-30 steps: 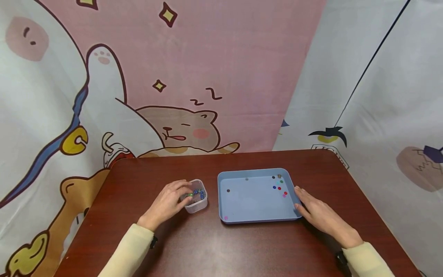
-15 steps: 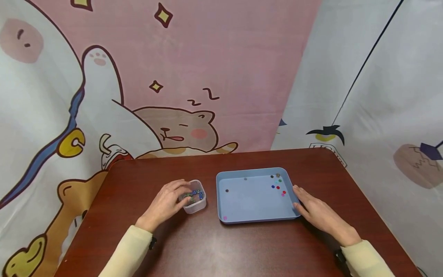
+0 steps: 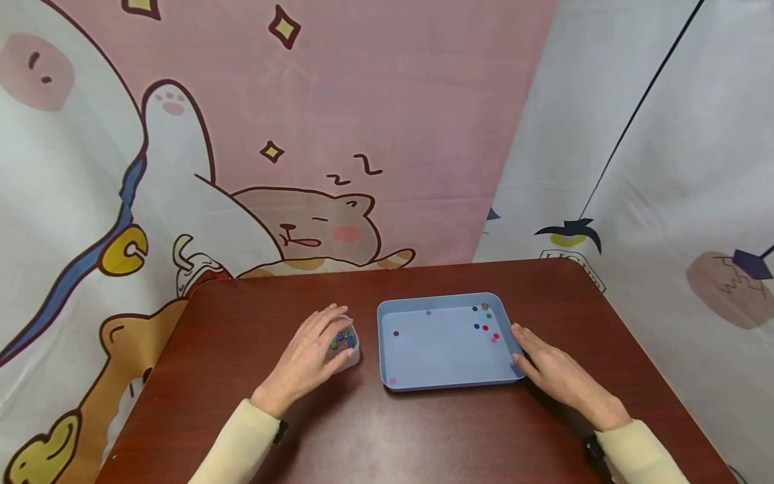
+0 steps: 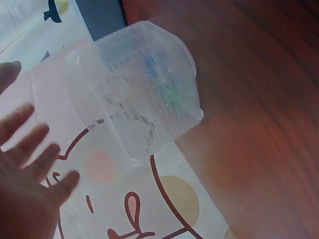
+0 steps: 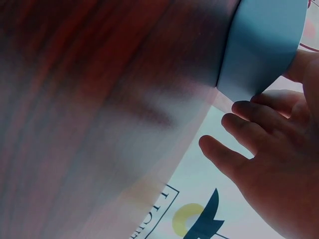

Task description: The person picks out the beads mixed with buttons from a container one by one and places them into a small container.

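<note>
A small clear plastic box (image 3: 354,357) stands on the table at centre left. Several small blue and green pieces (image 3: 342,338) lie in it, perhaps beads or marbles. My left hand (image 3: 310,356) is spread over its left side, partly hiding it in the head view. In the left wrist view the fingers (image 4: 42,158) are apart from the box wall. My right hand (image 3: 559,373) rests against the right side of a shallow light-blue tray (image 3: 441,356), fingers fairly straight. Seen from the right wrist, fingertips (image 5: 256,99) touch the tray's outer wall.
Several small coloured round pieces (image 3: 486,328) lie in the tray, mostly toward its upper right. A pink one (image 3: 392,381) sits in its near-left corner. The brown wooden table (image 3: 387,430) ends at the back against a printed cloth (image 3: 423,134).
My left hand has lifted from the box and spread its fingers, moving slightly right and up. My right hand and the tray have stayed in place.
</note>
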`<move>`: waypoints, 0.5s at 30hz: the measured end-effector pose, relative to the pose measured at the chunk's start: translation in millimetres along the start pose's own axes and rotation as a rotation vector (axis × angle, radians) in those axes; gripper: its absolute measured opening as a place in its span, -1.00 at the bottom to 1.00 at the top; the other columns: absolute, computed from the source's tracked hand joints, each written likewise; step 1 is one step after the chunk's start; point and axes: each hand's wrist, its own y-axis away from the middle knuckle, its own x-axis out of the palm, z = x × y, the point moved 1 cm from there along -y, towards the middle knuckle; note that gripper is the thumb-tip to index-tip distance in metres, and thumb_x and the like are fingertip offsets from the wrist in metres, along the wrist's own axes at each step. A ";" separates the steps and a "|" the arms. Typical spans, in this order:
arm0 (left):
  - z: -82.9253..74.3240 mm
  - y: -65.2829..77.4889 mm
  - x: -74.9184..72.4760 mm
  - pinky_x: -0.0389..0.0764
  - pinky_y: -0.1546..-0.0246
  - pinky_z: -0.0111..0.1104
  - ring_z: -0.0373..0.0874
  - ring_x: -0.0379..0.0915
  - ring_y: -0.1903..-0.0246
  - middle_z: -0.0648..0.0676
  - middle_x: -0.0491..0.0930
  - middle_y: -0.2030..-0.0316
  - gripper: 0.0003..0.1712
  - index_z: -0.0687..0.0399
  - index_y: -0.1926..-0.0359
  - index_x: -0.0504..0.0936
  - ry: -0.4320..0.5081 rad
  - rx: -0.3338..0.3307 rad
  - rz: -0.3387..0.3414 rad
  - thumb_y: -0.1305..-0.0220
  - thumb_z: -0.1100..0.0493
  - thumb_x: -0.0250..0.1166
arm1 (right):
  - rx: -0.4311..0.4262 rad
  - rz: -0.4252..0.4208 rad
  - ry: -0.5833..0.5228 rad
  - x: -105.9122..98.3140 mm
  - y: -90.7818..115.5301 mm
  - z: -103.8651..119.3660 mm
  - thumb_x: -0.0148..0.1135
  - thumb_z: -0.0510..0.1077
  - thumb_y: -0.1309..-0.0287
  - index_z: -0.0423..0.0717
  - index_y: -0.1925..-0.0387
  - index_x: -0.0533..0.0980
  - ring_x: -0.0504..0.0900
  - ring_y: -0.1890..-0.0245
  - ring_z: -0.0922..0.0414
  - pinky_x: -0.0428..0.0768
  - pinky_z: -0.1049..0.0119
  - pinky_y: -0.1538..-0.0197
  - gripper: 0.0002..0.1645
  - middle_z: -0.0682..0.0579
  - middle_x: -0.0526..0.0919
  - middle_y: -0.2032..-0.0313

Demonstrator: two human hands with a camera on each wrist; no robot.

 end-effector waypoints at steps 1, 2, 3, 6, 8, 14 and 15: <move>0.2 1.0 0.7 0.26 -0.42 0.15 0.14 0.22 -0.47 0.16 0.38 -0.43 -0.31 0.14 -0.32 0.54 0.004 -0.029 0.001 -0.28 -0.05 0.49 | 0.000 0.000 0.000 0.0 0.2 0.2 0.27 -0.04 -0.43 -0.39 -0.53 0.18 0.25 -0.46 -0.36 0.34 -0.31 -0.34 -0.15 -0.37 0.23 -0.50; 0.7 2.4 1.4 0.21 -0.44 0.16 0.14 0.17 -0.50 0.17 0.33 -0.46 -0.23 0.14 -0.37 0.48 0.010 -0.064 0.006 -0.26 -0.10 0.50 | 0.000 0.000 0.000 0.2 0.2 0.1 0.27 -0.05 -0.43 -0.39 -0.53 0.18 0.25 -0.46 -0.36 0.34 -0.31 -0.34 -0.15 -0.37 0.23 -0.49; 1.5 4.2 2.1 0.17 -0.45 0.17 0.15 0.11 -0.52 0.18 0.28 -0.50 -0.13 0.15 -0.43 0.42 0.015 -0.102 0.015 -0.24 -0.14 0.50 | 0.000 -0.001 0.000 0.3 0.3 0.1 0.27 -0.05 -0.43 -0.39 -0.53 0.18 0.26 -0.46 -0.36 0.34 -0.31 -0.33 -0.15 -0.37 0.24 -0.49; 6.6 10.9 4.4 0.08 -0.48 0.19 0.16 -0.05 -0.57 0.21 0.11 -0.57 0.10 0.17 -0.54 0.23 0.028 -0.212 0.055 -0.18 -0.26 0.50 | -0.002 -0.006 0.003 0.4 0.8 0.5 0.27 -0.06 -0.43 -0.39 -0.52 0.18 0.26 -0.46 -0.36 0.34 -0.30 -0.34 -0.15 -0.37 0.24 -0.49; 10.9 15.5 5.5 0.04 -0.49 0.19 0.18 -0.11 -0.59 0.22 0.01 -0.61 0.22 0.20 -0.59 0.14 0.041 -0.275 0.084 -0.15 -0.32 0.49 | -0.004 -0.011 0.004 0.1 1.1 0.9 0.28 -0.05 -0.43 -0.39 -0.52 0.19 0.27 -0.45 -0.36 0.35 -0.30 -0.34 -0.15 -0.37 0.24 -0.49; 25.4 28.8 9.5 0.04 -0.49 0.19 0.21 -0.12 -0.59 0.25 -0.07 -0.62 0.38 0.26 -0.62 0.03 0.069 -0.382 0.142 -0.09 -0.46 0.44 | -0.007 -0.028 0.024 -0.4 -0.2 2.7 0.30 -0.04 -0.42 -0.38 -0.52 0.21 0.28 -0.45 -0.35 0.35 -0.31 -0.34 -0.15 -0.36 0.27 -0.48; 27.2 30.6 9.8 0.04 -0.50 0.18 0.20 -0.11 -0.59 0.25 -0.06 -0.62 0.38 0.27 -0.62 0.03 0.074 -0.391 0.148 -0.09 -0.47 0.44 | -0.010 -0.037 0.030 -0.7 -0.9 3.4 0.31 -0.03 -0.41 -0.38 -0.51 0.23 0.29 -0.44 -0.35 0.36 -0.32 -0.33 -0.16 -0.36 0.28 -0.47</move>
